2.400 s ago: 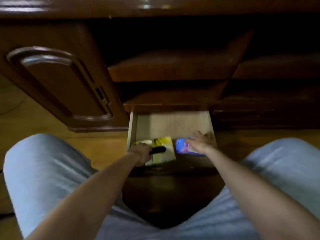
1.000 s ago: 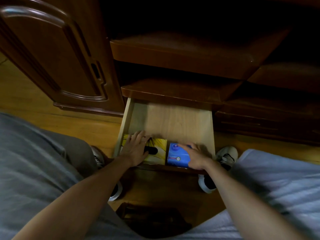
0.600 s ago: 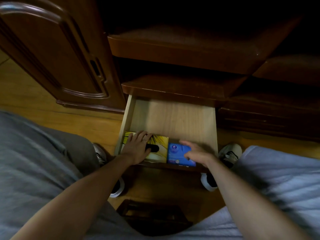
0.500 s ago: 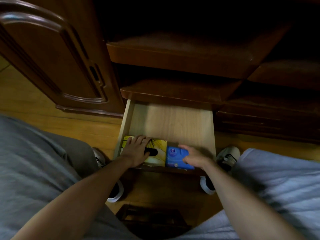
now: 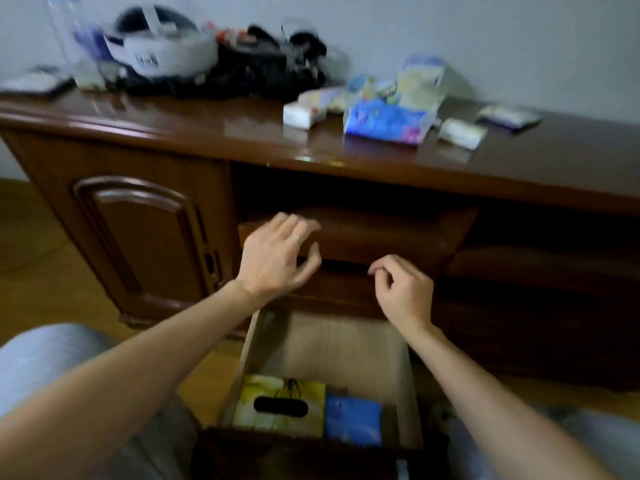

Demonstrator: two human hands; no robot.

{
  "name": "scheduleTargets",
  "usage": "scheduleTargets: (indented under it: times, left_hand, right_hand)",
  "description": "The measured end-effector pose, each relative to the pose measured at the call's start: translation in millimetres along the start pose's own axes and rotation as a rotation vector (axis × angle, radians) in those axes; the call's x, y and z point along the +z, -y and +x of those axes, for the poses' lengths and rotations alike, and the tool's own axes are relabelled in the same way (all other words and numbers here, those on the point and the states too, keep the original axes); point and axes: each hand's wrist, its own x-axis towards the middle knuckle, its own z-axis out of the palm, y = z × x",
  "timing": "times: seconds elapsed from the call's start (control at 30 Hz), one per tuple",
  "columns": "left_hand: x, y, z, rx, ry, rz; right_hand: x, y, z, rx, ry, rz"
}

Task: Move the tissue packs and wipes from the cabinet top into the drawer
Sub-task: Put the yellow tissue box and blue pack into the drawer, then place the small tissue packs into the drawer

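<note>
The open drawer (image 5: 330, 344) at the bottom holds a yellow tissue box (image 5: 280, 403) at its front left and a blue tissue pack (image 5: 353, 422) beside it. My left hand (image 5: 277, 258) is raised in front of the shelf, fingers spread, empty. My right hand (image 5: 403, 292) hovers above the drawer, fingers loosely curled, holding nothing. On the cabinet top (image 5: 214, 129) lie a blue and white tissue pack (image 5: 388, 123), a tall pale pack (image 5: 420, 84) behind it, a white pack (image 5: 304, 114), and small packs (image 5: 460, 133) (image 5: 507, 116) to the right.
A white headset (image 5: 162, 50), black clutter (image 5: 249, 71) and a clear bottle (image 5: 64, 29) crowd the back left of the cabinet top. A closed cabinet door (image 5: 138, 237) stands left of the dark open shelves (image 5: 363, 233). My knees flank the drawer on the wooden floor.
Both hands have let go of the yellow box and blue pack in the drawer and risen toward the shelf. The view has tilted up, bringing the cabinet top into sight.
</note>
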Motion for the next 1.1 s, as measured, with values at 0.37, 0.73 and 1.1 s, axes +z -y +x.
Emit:
scheduleTargets:
  times: [0.37,0.73,1.1]
  left_hand:
    - [3.7,54.5,186.1,-0.342,0.388,0.134]
    - [6.6,40.9,168.1,-0.428,0.067,0.095]
    - [53.9,-55.8,-61.4,-0.517,0.098,-0.282]
  right_hand:
    - [-32.6,11.8,216.6,0.125,0.171,-0.303]
    - [-17.4,13.1,195.8,0.017,-0.123,-0.393]
    - [1.4,4.3,-33.9,0.061,0.072,-0.158]
